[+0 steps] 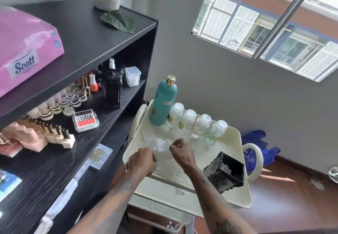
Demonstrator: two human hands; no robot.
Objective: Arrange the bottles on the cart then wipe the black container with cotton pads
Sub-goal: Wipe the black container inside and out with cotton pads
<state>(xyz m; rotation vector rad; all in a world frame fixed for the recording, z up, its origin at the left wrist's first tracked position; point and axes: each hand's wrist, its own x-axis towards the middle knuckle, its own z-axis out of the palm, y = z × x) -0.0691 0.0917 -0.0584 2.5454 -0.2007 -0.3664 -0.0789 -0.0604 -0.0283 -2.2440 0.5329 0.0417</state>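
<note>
We see a tall black wooden shelf unit [78, 38] stocked with nail polish beside a cream perforated metal cart [236, 162]. Along the cart tray's far edge stand a tall teal plastic bottle with a gold cap [162, 103] and, just beside it, a row of four small clear bottles [199, 124]. Near the tray's right edge a black square container [226, 171] lies tilted. At the tray's left edge, our left hand [141, 161] and right hand [181, 150] each have their grip clamped on thin white cotton pads [159, 144].
</note>
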